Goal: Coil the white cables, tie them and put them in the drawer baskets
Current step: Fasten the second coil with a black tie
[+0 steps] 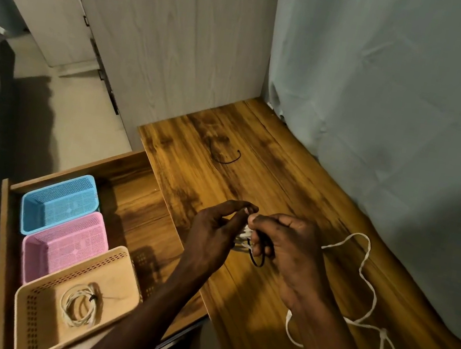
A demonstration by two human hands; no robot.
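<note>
Both hands, left hand (214, 232) and right hand (287, 243), pinch a small white cable (245, 234) bundle and black tie (257, 261) between them; limp, light, best gripped at its gathered middle

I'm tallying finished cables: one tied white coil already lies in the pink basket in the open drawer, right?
Not quite: the head view shows the tied white cable coil in the beige perforated plastic basket nearest the person. The pink perforated plastic basket holds nothing visible.
</note>
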